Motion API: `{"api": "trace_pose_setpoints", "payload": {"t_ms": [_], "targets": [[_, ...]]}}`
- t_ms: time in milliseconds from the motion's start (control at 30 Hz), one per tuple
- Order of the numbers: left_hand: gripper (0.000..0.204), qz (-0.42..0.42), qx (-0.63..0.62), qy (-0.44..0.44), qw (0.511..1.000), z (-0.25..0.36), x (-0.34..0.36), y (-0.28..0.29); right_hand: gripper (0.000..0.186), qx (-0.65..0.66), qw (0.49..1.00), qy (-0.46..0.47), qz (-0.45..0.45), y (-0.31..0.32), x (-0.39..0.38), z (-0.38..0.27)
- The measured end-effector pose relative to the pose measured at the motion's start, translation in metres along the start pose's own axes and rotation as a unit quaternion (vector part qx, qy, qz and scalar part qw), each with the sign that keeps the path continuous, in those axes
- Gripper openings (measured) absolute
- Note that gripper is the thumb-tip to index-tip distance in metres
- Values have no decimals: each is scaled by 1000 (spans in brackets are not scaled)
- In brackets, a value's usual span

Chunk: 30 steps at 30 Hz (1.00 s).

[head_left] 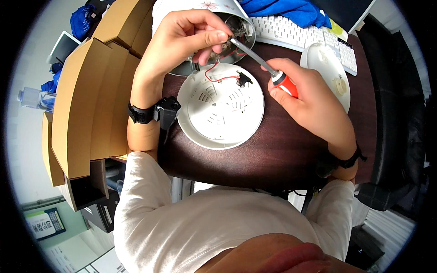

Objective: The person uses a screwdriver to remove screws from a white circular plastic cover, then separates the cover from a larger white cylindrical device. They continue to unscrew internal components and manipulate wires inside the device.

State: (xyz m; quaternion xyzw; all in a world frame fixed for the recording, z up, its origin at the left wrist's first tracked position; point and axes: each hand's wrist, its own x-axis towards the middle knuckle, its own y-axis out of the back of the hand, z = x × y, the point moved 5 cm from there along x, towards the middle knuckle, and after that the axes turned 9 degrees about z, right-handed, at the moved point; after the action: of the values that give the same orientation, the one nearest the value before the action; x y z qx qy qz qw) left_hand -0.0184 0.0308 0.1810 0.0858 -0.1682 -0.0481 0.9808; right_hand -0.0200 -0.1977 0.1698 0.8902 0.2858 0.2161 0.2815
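Note:
My right hand (312,100) grips a screwdriver (287,85) with a red and white handle. Its long metal shaft slants up and left, and the tip meets the fingertips of my left hand (184,45). Those fingers pinch something small at the tip, too small to make out. Just behind them a white appliance with a flower pattern (209,5) lies on its side, its open end showing metal parts and wires. A red wire (210,69) runs from there to a black piece (244,79) in a round white slotted cover (218,109), which lies inside up on the table.
At the right lies a white oval part (342,98). A white keyboard (282,34) and a blue cloth (287,11) are at the back of the dark table (273,150). Cardboard boxes (75,109) stand close on the left; a black chair (398,118) is at the right.

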Motion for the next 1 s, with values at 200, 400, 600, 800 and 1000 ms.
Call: {"api": "trace_pose_setpoints", "payload": {"t_ms": [200,400,600,800,1000], "targets": [[15,-15,15,9,1000,0,-1,2,32,-51,992,89,71,-2,-1,7],[36,95,94,-24,991,21,-8,30,31,-26,999,-7,-20,-6,6,18],[31,226,159,2,961,19,68,107,31,-33,999,15,-33,-17,12,45],[69,119,558,215,793,21,88,112,31,-2,998,13,-61,-11,7,24],[65,141,406,255,866,3,78,106,35,-33,997,32,-56,-1,5,25]]}}
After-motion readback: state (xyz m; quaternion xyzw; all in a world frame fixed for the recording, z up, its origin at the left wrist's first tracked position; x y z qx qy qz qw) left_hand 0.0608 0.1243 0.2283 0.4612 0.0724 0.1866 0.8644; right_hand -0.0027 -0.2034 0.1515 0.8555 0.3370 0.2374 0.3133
